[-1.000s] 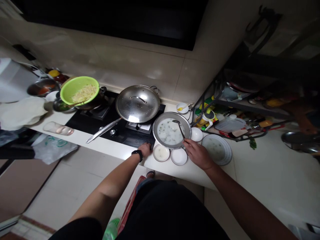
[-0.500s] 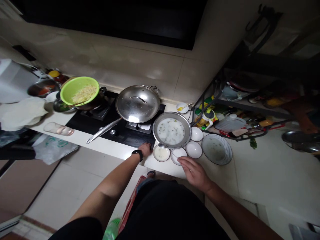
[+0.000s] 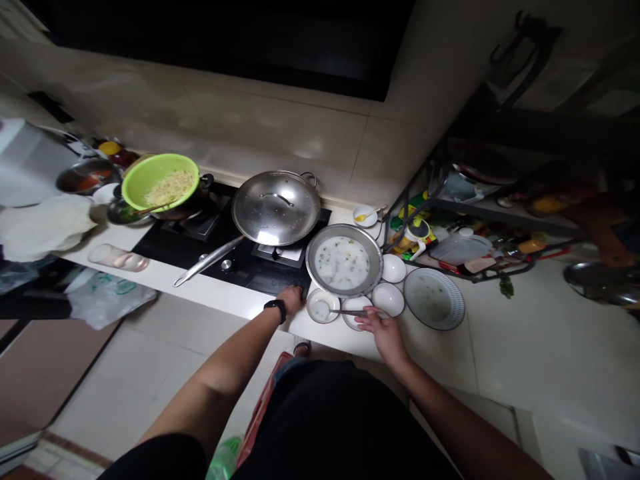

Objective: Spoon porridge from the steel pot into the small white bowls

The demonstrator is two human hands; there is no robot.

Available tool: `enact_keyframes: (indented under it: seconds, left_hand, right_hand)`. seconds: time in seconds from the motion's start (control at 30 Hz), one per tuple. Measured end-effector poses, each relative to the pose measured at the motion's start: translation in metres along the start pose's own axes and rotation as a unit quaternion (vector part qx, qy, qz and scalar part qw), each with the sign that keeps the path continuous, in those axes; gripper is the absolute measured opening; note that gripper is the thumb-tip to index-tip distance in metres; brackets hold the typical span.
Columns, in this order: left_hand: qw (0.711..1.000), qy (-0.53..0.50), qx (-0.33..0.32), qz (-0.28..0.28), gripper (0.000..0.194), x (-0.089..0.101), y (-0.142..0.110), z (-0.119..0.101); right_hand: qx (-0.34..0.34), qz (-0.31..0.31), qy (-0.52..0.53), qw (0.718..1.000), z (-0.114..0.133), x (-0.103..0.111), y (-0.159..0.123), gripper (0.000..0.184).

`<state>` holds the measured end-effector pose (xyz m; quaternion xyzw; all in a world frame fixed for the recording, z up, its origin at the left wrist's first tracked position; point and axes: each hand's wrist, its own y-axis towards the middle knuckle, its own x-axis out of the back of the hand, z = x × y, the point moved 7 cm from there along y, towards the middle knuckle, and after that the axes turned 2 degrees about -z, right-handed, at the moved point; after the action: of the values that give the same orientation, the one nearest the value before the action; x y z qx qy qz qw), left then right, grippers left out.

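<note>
**Right hand** (image 3: 384,335): closed, fingers gripping the handle of a metal spoon (image 3: 356,312); lower middle of frame.

**Spoon:** slim, shiny metal. Its bowl end lies in the small bowl (image 3: 321,308); its handle crosses above a white bowl (image 3: 351,323).

**Left hand** (image 3: 291,299): open, holding nothing; fingers down at the near edge of the black glass hob (image 3: 265,283). Black watch (image 3: 275,308) on the wrist.

**Small bowl:** white, shallow, smooth ceramic with a thin white liquid; just below the steel pan.

**Steel pan** (image 3: 344,241): wide, round, brushed rim; holds white porridge flecked with green. Stands at the right end of the hob.

**Right of pan:** two more white bowls (image 3: 388,299) and a plate (image 3: 434,299) with a blue-striped rim and a pale film.

**Upper centre:** domed steel lid (image 3: 276,208) with a loop handle.

**Upper left:** green bowl (image 3: 134,187) of pale noodles.

**Right edge of counter:** wire rack (image 3: 415,187) crowded with bottles and containers; partly dark.
</note>
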<state>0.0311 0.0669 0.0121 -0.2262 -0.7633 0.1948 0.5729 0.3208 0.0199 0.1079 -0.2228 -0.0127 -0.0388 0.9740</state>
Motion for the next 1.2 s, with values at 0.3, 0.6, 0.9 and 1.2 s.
enact_keyframes:
  seconds: [0.3, 0.6, 0.9, 1.2]
  left_hand:
    - [1.000, -0.013, 0.003, -0.002, 0.035, 0.002, -0.002, 0.000]
    - [1.000, -0.015, 0.009, -0.003, 0.035, 0.001, -0.002, 0.001]
    - [1.000, -0.008, 0.008, 0.000, 0.035, 0.002, -0.001, 0.000]
    - [1.000, -0.019, 0.013, 0.000, 0.037, 0.002, -0.002, 0.001]
  right_hand:
    - [-0.012, -0.017, 0.060, 0.998, 0.018, 0.017, -0.001, 0.055]
    - [-0.001, -0.051, 0.109, 0.993, 0.059, 0.034, 0.015, 0.047]
    - [0.101, -0.077, 0.009, 0.992, 0.084, 0.028, 0.068, 0.041]
    - [0.460, 0.139, -0.435, 0.761, 0.103, -0.012, 0.022, 0.034]
